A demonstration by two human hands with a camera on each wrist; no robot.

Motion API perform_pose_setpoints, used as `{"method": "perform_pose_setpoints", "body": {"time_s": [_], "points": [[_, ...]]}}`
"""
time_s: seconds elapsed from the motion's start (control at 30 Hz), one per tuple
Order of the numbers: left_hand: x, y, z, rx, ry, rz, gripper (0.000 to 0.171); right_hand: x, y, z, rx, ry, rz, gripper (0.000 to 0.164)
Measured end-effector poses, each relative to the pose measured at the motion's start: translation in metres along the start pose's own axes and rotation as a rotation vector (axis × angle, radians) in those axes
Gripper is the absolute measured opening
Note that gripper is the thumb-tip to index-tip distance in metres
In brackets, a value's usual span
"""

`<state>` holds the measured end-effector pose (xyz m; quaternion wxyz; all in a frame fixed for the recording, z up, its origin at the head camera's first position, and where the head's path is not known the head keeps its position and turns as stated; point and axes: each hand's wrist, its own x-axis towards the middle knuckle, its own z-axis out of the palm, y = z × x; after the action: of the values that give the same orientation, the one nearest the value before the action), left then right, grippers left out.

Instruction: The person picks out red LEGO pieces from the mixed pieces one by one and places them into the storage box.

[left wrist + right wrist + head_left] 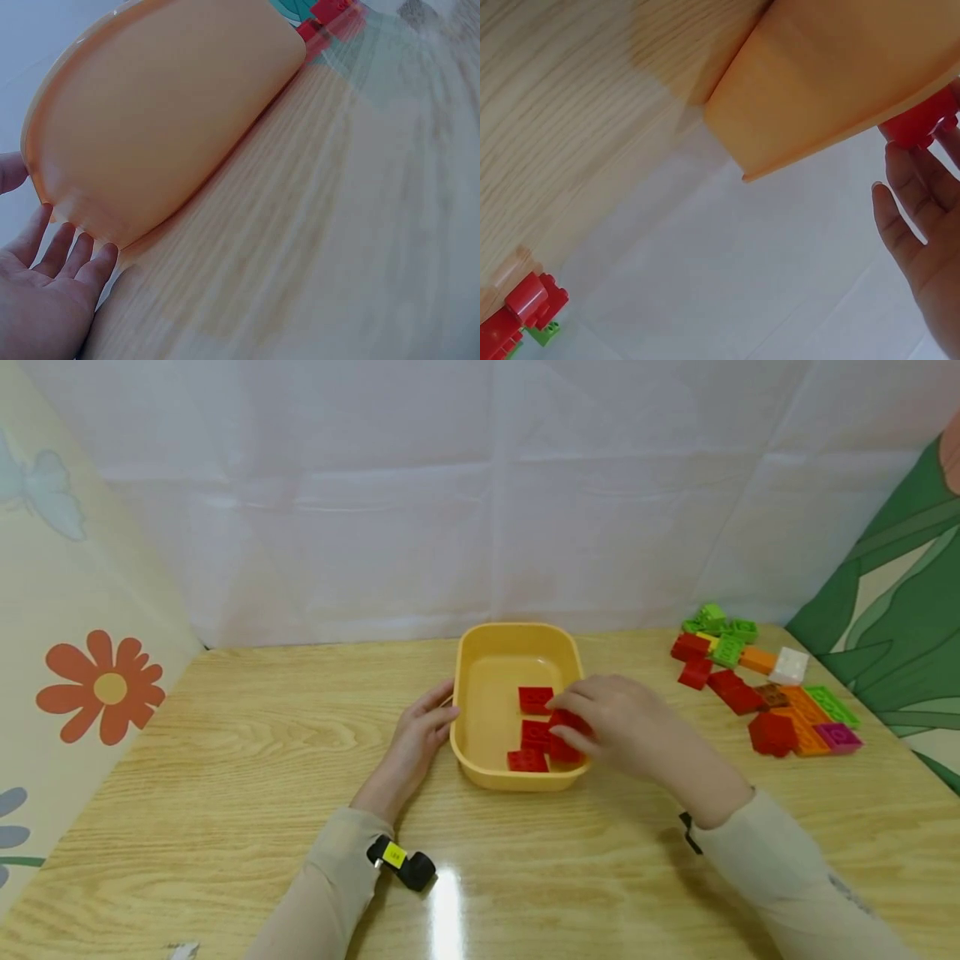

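A yellow plastic bin [517, 781] stands on the table with several red toy bricks [528, 762] lying in its right half. My left hand [420, 735] rests against the bin's left side. In the left wrist view, the fairly straight fingers [71, 251] touch its outer wall, and the thumb is up by the rim. Over the bin's right rim, my right hand [618, 722] pinches a red brick [567, 731]. That brick [922, 120] shows at the fingertips in the right wrist view, beside the rim; part of it is hidden by the hand.
At the right of the table lies a loose pile of bricks: green ones [727, 652], red ones [772, 733], orange ones [806, 703], a white one [790, 666] and a magenta one [838, 737]. A white cloth [360, 527] hangs behind the table, with patterned panels at both sides.
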<state>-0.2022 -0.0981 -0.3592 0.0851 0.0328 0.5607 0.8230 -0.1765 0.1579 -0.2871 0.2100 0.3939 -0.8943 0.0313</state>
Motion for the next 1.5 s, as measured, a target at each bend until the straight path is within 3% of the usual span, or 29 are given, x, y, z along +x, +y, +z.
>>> {"method": "perform_pose_setpoints", "body": {"time_s": [0.2,0.47,1.17,1.5], "points": [[-0.001,0.000,0.000,0.006,0.000,-0.002,0.055,0.001,-0.007,0.002,-0.005,-0.030,-0.007,0.030],[-0.001,0.001,0.001,0.012,-0.001,-0.013,0.055,0.002,-0.014,0.007,0.012,0.010,-0.059,0.028],[-0.002,0.002,0.001,0.011,-0.006,-0.006,0.055,0.000,-0.017,0.008,0.010,-0.122,0.026,0.029],[-0.001,0.001,0.001,0.013,-0.006,0.000,0.055,0.000,-0.017,0.009,0.022,-0.103,0.018,0.029]]}}
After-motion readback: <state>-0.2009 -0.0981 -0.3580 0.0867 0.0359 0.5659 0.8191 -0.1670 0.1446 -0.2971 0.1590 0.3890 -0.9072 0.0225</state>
